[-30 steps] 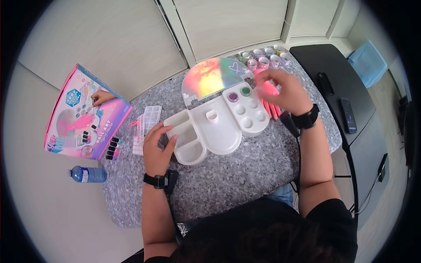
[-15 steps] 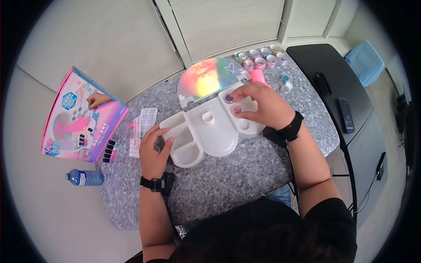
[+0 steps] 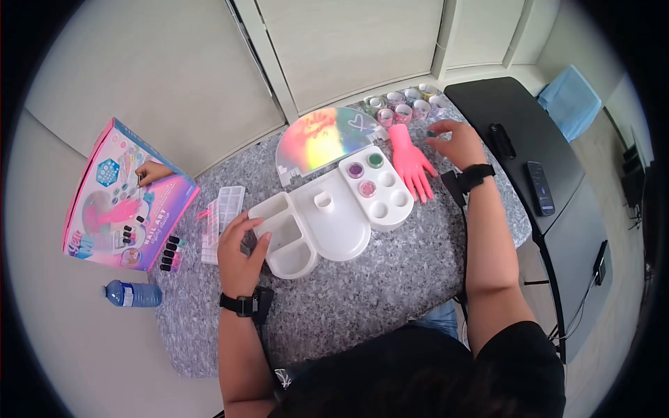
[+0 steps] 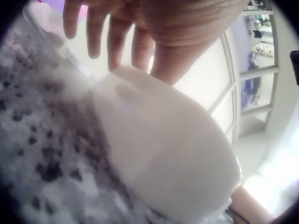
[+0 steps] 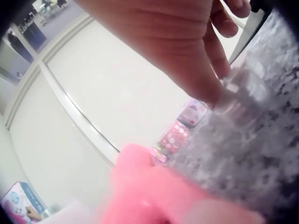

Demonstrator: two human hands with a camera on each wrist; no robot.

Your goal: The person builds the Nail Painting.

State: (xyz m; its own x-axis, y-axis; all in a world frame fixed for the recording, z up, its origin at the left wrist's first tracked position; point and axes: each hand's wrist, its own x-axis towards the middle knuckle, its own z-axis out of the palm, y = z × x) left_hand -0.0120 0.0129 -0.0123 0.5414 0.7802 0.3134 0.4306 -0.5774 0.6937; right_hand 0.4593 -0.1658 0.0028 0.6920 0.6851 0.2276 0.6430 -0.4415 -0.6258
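A white compartment organizer (image 3: 339, 233) stands on the table in the head view. My left hand (image 3: 240, 254) rests at its left edge, fingers fairly straight and fingertips touching the rim. Purple (image 3: 356, 170), green (image 3: 375, 160) and pink (image 3: 367, 189) glitter pots sit in the round wells of its right section. Beyond that section, my right hand (image 3: 460, 145) pinches a small clear pot (image 5: 240, 100) between thumb and fingers, low over the table. Just left of this hand lies a pink model hand (image 3: 411, 164), blurred and close in the right wrist view.
An iridescent half-round panel (image 3: 324, 143) stands behind the organizer, with several tape rolls (image 3: 403, 113) at the back edge. To the left are clear divided cases (image 3: 230, 207), nail polish bottles (image 3: 172, 254), a nail art box (image 3: 125, 202) and a water bottle (image 3: 134, 293).
My right hand set the pink glitter pot into a well, then moved right past the model hand to a clear pot. My left hand stays at the organizer's left rim.
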